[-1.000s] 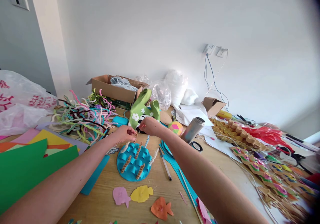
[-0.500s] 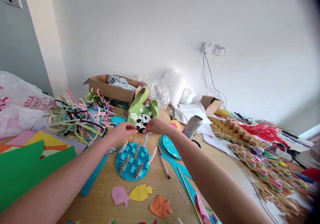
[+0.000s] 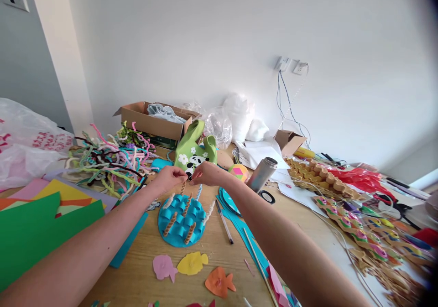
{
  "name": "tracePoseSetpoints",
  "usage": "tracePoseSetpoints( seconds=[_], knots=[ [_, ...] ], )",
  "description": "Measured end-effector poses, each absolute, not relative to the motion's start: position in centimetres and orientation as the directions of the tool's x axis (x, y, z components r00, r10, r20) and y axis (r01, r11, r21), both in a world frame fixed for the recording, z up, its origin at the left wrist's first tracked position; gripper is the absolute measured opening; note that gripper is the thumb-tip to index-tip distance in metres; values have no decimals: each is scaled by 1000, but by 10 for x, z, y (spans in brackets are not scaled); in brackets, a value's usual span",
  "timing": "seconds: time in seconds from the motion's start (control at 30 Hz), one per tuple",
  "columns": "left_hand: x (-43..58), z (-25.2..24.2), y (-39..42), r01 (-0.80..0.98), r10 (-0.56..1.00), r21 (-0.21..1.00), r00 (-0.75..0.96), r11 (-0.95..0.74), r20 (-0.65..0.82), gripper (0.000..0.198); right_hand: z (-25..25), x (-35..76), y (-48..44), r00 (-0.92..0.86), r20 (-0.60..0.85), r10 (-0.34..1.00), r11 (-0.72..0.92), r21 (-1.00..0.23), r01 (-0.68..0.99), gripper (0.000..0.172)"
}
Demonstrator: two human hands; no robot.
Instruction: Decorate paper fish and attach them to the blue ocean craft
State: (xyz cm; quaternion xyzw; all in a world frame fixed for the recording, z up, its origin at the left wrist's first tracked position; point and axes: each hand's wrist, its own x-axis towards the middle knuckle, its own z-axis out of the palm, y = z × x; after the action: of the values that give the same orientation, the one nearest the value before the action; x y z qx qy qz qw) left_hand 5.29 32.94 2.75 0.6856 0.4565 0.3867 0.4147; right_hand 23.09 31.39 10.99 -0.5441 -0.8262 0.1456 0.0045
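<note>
My left hand [image 3: 170, 178] and my right hand [image 3: 209, 174] meet almost fingertip to fingertip above the far edge of a round blue paper piece [image 3: 167, 238]. Both are closed in a pinch; anything between the fingers is too small to make out. Directly under them stands a brown twisted pipe cleaner [image 3: 184, 188]. Blue paper loops cover the round piece, and several brown, white and light blue twisted pipe cleaners rise from it. Nearer me lie a pink paper fish [image 3: 164, 267], a yellow paper fish [image 3: 190, 264] and an orange paper fish [image 3: 219, 281].
Behind my hands is a green panda bag [image 3: 191, 149]. Loose pipe cleaners [image 3: 109, 161] heap at the left beyond green paper [image 3: 30, 234]. A pen [image 3: 225, 222], a metal bottle [image 3: 263, 174] and a roll of black tape [image 3: 267, 196] lie or stand to the right.
My right hand has shifted slightly left, bringing its fingertips closer to my left hand. The left hand stays nearly still. The round piece and fish have not moved.
</note>
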Motion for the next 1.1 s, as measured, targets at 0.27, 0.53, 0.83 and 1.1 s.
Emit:
tracePoseSetpoints(
  seconds=[0.27,0.53,0.83,1.1],
  knots=[
    [51,27,331,302,954,926,263,-225,146,36,114,232,310,-347,-179,921,308,-213,927,20],
    [51,27,329,337,952,911,267,-240,152,35,112,239,308,-304,-186,934,269,-192,944,20],
    [49,23,333,343,954,908,260,-239,152,31,103,249,311,-290,-272,918,169,-393,904,14],
    [48,22,333,327,952,914,263,-242,158,32,105,247,308,-287,-291,913,161,-387,908,15]
  ],
)
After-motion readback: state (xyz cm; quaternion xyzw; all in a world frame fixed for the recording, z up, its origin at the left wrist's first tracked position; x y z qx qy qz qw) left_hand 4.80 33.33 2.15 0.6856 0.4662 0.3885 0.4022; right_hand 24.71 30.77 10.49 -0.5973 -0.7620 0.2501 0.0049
